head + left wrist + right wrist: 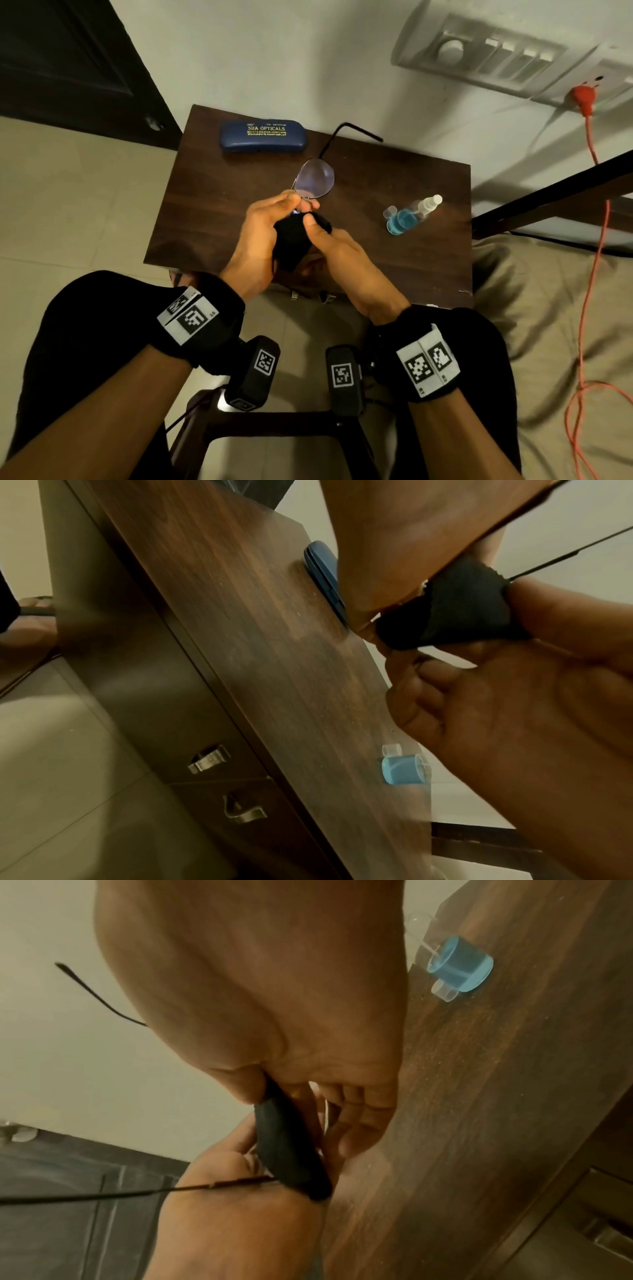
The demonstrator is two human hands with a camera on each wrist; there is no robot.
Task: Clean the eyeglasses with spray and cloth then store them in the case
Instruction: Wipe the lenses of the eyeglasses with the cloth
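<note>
The eyeglasses [315, 177] are held above the dark wooden table [205, 222], one clear lens showing past my fingers and a thin black temple [346, 128] sticking out behind. My left hand [270, 226] grips the frame near the bridge. My right hand [329, 240] pinches a black cloth [291, 240] over the other lens, which is hidden, with the thumb on top. The cloth [455, 607] and temples [103, 1195] also show in the wrist views. A closed blue case [263, 135] lies at the table's back left. The spray bottle [411, 214] with blue liquid is at the right.
A small clear cap [390, 210] sits beside the bottle. Drawer handles [209, 758] are on the table's front. A beige bed [548, 308] lies to the right, with an orange cable [596, 222] hanging from a red plug [584, 99]. A dark door [68, 51] is far left.
</note>
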